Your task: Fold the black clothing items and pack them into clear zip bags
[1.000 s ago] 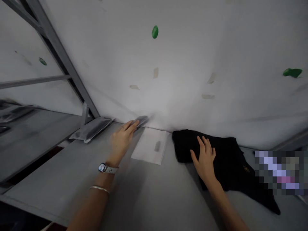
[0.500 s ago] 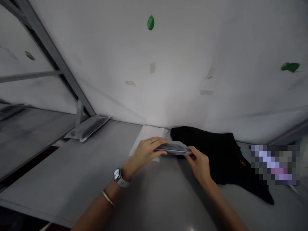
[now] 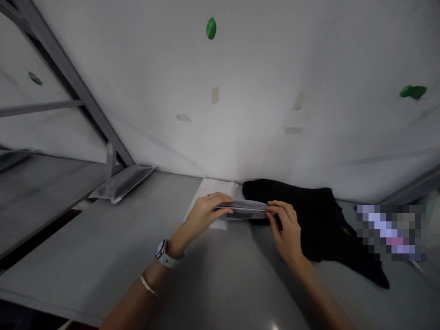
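Between my two hands is a translucent plastic bag (image 3: 246, 211) with something dark inside, its long edge turned toward me. My left hand (image 3: 205, 215) pinches the bag's left end, thumb below and fingers on top. At the right end, the thumb and fingers of my right hand (image 3: 287, 229) close on the bag's edge. Behind my left hand lies a stack of flat white bags or sheets (image 3: 216, 185), partly covered by the hand. A black garment (image 3: 309, 220) with a small yellow mark is spread out beyond my right hand.
Another filled plastic bag (image 3: 127, 183) rests on the grey table (image 3: 85, 256) at the left, by a metal frame post (image 3: 85, 105). A white wall (image 3: 254, 59) with tape scraps and green leaf shapes rises behind. A pixelated item (image 3: 388, 233) is at the right.
My right hand's fingers have come up over the bag's right end and now pinch its edge. The bag has tilted, showing more of its near edge, and shifted slightly left.
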Available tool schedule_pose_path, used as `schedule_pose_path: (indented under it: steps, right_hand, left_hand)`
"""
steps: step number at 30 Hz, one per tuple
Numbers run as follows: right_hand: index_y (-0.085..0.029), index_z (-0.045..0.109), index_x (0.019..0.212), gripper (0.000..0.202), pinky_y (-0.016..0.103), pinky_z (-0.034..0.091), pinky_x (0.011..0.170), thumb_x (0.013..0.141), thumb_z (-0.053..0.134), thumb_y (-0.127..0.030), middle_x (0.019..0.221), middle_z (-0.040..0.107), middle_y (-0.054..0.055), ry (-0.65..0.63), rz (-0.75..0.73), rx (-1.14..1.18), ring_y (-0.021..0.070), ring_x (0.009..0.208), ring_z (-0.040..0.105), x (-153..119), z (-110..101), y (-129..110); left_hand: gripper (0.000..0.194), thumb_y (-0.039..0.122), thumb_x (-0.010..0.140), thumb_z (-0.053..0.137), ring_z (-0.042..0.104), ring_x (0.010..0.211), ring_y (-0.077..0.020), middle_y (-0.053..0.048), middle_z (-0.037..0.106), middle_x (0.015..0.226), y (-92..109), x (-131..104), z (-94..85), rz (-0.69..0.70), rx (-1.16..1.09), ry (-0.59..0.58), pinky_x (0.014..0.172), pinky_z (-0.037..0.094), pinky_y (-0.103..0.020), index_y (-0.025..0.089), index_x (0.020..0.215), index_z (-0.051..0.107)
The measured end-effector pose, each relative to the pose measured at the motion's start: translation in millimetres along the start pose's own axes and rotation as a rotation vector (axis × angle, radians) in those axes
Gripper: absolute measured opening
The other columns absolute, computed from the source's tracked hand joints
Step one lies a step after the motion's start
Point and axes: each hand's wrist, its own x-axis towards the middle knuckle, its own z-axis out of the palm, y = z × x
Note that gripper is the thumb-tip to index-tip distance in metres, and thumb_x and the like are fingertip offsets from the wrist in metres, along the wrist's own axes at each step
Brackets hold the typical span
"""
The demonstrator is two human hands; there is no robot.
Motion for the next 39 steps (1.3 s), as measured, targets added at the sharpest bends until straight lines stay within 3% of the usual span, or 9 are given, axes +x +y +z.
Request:
schedule_pose_path:
  steps: [4, 9, 15, 20, 23, 26, 31, 36, 39]
  right_hand:
    - [-0.022, 0.059, 0.095, 0.010, 0.042, 0.046, 0.087, 0.092, 0.049, -0.020, 0.100, 0.064, 0.007, 0.033, 0.047, 0.070, 0.0227, 0.099, 0.059, 1.5, -1.7, -3.1]
    - [-0.022, 0.055, 0.091, 0.009, 0.043, 0.044, 0.086, 0.092, 0.047, -0.020, 0.100, 0.065, 0.007, 0.043, 0.060, 0.066, 0.0228, 0.097, 0.058, 2.5, -3.9, -1.6]
    - [-0.022, 0.049, 0.087, 0.010, 0.043, 0.041, 0.087, 0.092, 0.043, -0.016, 0.109, 0.064, 0.008, 0.006, 0.053, 0.006, 0.0237, 0.101, 0.054, 0.3, -4.1, 3.9]
    - [-0.023, 0.049, 0.086, 0.012, 0.046, 0.042, 0.085, 0.093, 0.042, -0.016, 0.108, 0.065, 0.007, 0.005, 0.099, -0.039, 0.0257, 0.103, 0.052, 0.0, -3.4, 7.0]
    - [-0.023, 0.054, 0.101, 0.014, 0.049, 0.042, 0.090, 0.091, 0.046, -0.015, 0.112, 0.064, 0.009, 0.073, 0.037, -0.015, 0.0269, 0.109, 0.051, 1.9, -5.2, -3.0]
    - [-0.023, 0.055, 0.114, 0.027, 0.050, 0.042, 0.094, 0.089, 0.054, -0.014, 0.115, 0.062, 0.009, 0.069, -0.136, 0.063, 0.0269, 0.112, 0.051, 2.0, -7.9, -24.3]
    - [-0.022, 0.060, 0.105, 0.021, 0.045, 0.047, 0.085, 0.088, 0.058, -0.011, 0.108, 0.064, 0.007, 0.082, -0.267, 0.182, 0.0249, 0.105, 0.055, -3.8, -8.0, -52.4]
    - [-0.021, 0.060, 0.096, 0.014, 0.044, 0.046, 0.086, 0.088, 0.057, -0.010, 0.107, 0.068, 0.008, 0.175, -0.258, 0.066, 0.0258, 0.106, 0.055, -6.3, -1.8, -45.5]
    - [-0.020, 0.059, 0.093, 0.010, 0.044, 0.044, 0.088, 0.089, 0.057, -0.012, 0.109, 0.069, 0.008, 0.194, -0.254, -0.037, 0.0260, 0.108, 0.056, -4.3, 1.6, -31.8]
  left_hand:
    - [0.017, 0.031, 0.079, 0.070, 0.067, 0.094, -0.0176, -0.005, 0.073, 0.099, 2.3, 2.5, -1.8, -0.104, -0.119, 0.075, 0.086, 0.052, -0.032, 0.021, 0.093, 0.069]
    - [0.016, 0.027, 0.073, 0.073, 0.067, 0.094, -0.0175, -0.007, 0.072, 0.102, -2.8, 4.5, 0.7, -0.351, -0.505, 0.263, 0.082, 0.054, -0.031, 0.017, 0.083, 0.065]
    - [0.011, 0.023, 0.071, 0.075, 0.068, 0.087, -0.0153, -0.005, 0.074, 0.092, -3.1, 2.9, 8.1, -0.439, -0.684, 0.299, 0.079, 0.053, -0.026, 0.017, 0.080, 0.070]
    - [0.008, 0.024, 0.075, 0.072, 0.069, 0.085, -0.0167, -0.005, 0.075, 0.089, 6.7, 3.7, 10.2, -0.412, -0.675, 0.321, 0.080, 0.054, -0.028, 0.018, 0.079, 0.073]
    - [0.004, 0.022, 0.077, 0.071, 0.069, 0.083, -0.0164, -0.004, 0.075, 0.085, 20.3, 3.7, 12.4, -0.342, -0.641, 0.331, 0.079, 0.055, -0.028, 0.018, 0.076, 0.072]
    - [0.004, 0.018, 0.079, 0.070, 0.070, 0.082, -0.0151, -0.004, 0.075, 0.086, 37.9, 0.0, 17.0, -0.193, -0.559, 0.205, 0.077, 0.055, -0.026, 0.019, 0.076, 0.072]
    - [0.009, 0.014, 0.082, 0.066, 0.070, 0.083, -0.0135, -0.003, 0.075, 0.088, 59.2, -8.1, 25.2, 0.037, -0.399, 0.076, 0.076, 0.055, -0.024, 0.020, 0.083, 0.073]
    - [0.009, 0.015, 0.083, 0.066, 0.071, 0.088, -0.0141, -0.002, 0.076, 0.093, 57.2, -6.2, 20.7, 0.006, -0.400, 0.058, 0.080, 0.056, -0.025, 0.022, 0.085, 0.072]
    - [0.006, 0.017, 0.082, 0.067, 0.071, 0.089, -0.0158, -0.003, 0.076, 0.093, 48.8, -2.2, 15.1, -0.099, -0.447, 0.132, 0.083, 0.055, -0.028, 0.021, 0.080, 0.072]
